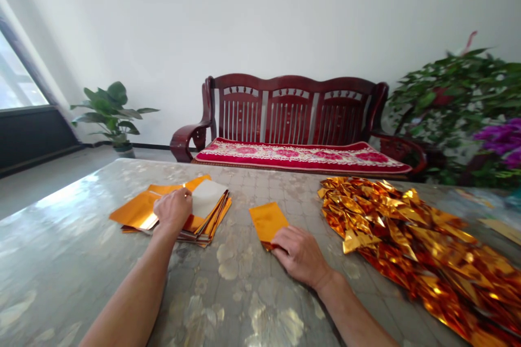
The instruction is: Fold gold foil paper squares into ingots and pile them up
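My left hand point(174, 209) is closed, its curled fingers pinching at the top of a loose stack of gold foil paper point(132, 209). A pale underside point(208, 198) of one sheet shows just right of those fingers, and the stack's edges fan out unevenly. My right hand point(301, 255) grips the near corner of a separate gold foil paper piece point(268, 222), thumb and fingers pressed together. That piece looks flat, with its gold face up, and sits apart from the stack. The fingertips of both hands are partly hidden.
A long heap of folded shiny gold foil pieces point(407, 244) covers the table's right side. Clear plastic point(468, 200) lies behind it. The table point(236, 303) has a glossy floral cover. Beyond stand a wooden bench point(288, 111), a potted plant point(116, 111) and leafy greenery point(456, 92).
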`<control>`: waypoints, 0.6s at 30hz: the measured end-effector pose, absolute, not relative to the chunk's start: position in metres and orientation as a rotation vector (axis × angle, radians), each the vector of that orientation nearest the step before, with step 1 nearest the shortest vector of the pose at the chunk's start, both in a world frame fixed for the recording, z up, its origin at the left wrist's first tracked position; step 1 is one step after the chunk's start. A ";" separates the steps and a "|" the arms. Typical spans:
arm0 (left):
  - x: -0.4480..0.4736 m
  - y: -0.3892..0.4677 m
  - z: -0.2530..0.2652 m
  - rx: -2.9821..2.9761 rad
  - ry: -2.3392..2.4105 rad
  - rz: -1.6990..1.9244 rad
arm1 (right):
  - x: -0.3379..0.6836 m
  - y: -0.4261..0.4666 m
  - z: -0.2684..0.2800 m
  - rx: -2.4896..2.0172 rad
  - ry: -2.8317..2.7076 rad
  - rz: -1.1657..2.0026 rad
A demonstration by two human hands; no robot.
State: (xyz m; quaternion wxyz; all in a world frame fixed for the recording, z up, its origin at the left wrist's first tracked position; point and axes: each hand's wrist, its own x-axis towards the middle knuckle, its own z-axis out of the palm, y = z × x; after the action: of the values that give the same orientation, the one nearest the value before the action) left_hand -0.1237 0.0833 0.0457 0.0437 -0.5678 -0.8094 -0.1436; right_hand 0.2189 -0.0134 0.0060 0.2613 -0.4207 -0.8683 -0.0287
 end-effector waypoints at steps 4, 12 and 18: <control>-0.131 0.085 0.042 -1.717 -2.441 -0.406 | 0.220 -0.013 0.007 -1.164 -2.343 0.015; -0.067 0.071 0.043 -2.114 -2.026 -0.696 | 0.221 -0.008 0.000 -1.183 -2.171 0.150; 0.007 0.038 0.024 -2.756 -1.638 -0.835 | 0.229 -0.002 -0.008 -1.426 -2.047 -0.063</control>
State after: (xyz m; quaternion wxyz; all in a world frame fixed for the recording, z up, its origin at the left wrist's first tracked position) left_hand 0.0070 0.0378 0.0242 -0.0858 -0.8288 -0.4926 -0.2512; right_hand 0.2287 -0.0020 -0.0081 0.3175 -0.5420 -0.7777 -0.0241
